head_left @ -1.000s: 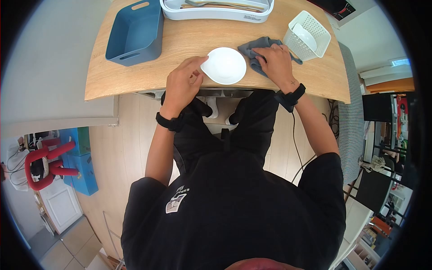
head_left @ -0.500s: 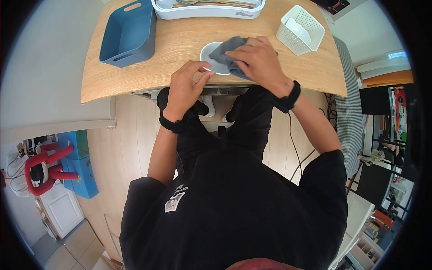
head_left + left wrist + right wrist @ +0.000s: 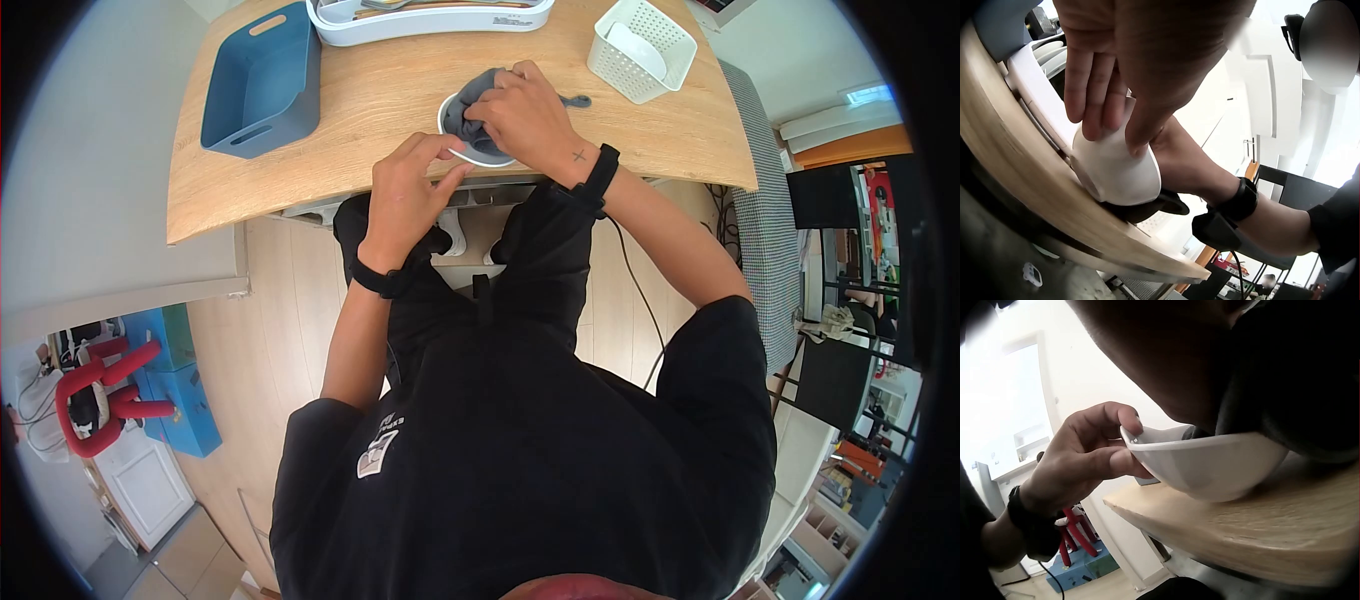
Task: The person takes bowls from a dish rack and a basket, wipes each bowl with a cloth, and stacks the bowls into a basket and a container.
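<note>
Bowl (image 3: 486, 161): top centre, near the table's (image 3: 345, 125) front edge, well apart from the white basket (image 3: 622, 73), upper right.
Left hand (image 3: 405, 195): thumb and finger pinch the rim.
Right hand (image 3: 530, 120): curled fingers grip gray cloth (image 3: 468, 106) inside.
Wrist views: reveal the outer wall.
</note>
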Motion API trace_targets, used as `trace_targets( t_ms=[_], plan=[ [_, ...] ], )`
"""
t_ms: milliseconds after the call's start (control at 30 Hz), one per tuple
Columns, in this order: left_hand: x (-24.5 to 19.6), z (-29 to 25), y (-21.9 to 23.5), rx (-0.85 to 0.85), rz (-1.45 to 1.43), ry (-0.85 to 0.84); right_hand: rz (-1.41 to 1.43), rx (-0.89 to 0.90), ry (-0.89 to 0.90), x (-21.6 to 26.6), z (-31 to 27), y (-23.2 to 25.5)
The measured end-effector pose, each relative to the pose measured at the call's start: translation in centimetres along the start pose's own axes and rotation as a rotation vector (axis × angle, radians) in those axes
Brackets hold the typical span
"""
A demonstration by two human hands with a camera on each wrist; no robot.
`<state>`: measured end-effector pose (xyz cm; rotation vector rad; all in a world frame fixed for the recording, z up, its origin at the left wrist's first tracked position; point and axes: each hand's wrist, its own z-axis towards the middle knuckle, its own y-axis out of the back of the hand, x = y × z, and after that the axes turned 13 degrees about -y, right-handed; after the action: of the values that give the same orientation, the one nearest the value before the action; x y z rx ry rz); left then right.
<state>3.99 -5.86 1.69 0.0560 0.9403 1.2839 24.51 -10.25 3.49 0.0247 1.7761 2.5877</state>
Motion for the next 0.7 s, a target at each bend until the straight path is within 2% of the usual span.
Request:
trace_targets(
  t_ms=[67, 100, 167, 200, 267, 333, 367, 500, 567, 700],
  plan=[
    [0.3, -0.1, -0.2, -0.002, 0.015, -0.005, -0.019, 0.118, -0.025, 0.2, -0.1, 0.3],
    [0.4, -0.1, -0.3, -0.016, -0.003, 0.000, -0.019, 0.117, -0.026, 0.1, -0.2, 0.3],
    [0.2, -0.1, -0.3, -0.031, -0.021, 0.007, 0.166, 0.183, -0.036, -0.4, -0.4, 0.5],
    [0.0, 0.1, -0.2, -0.015, -0.035, 0.038, 0.166, 0.183, -0.036, -0.6, -0.4, 0.7],
    [-0.2, 0.3, -0.1, 0.005, -0.048, 0.067, 0.467, 0.266, -0.008, -0.9, -0.1, 1.5],
    [-0.1, 0.5, 0.0, 0.025, 0.034, -0.073, 0.538, 0.247, -0.041, -0.5, -0.2, 1.5],
    [-0.3, 0.5, 0.0, 0.028, 0.034, -0.074, 0.611, 0.230, -0.070, -0.4, -0.2, 1.5],
    [-0.7, 0.3, 0.2, 0.067, -0.005, -0.104, 0.493, 0.098, -0.117, 0.0, 0.0, 0.5],
    [-0.8, 0.3, 0.4, 0.065, -0.007, -0.128, 0.209, -0.014, -0.003, -0.1, 0.4, 1.0],
    [-0.1, 0.5, 1.0, 0.011, 0.056, -0.112, 0.107, 0.091, -0.089, 0.0, 0.2, 1.5]
  ],
)
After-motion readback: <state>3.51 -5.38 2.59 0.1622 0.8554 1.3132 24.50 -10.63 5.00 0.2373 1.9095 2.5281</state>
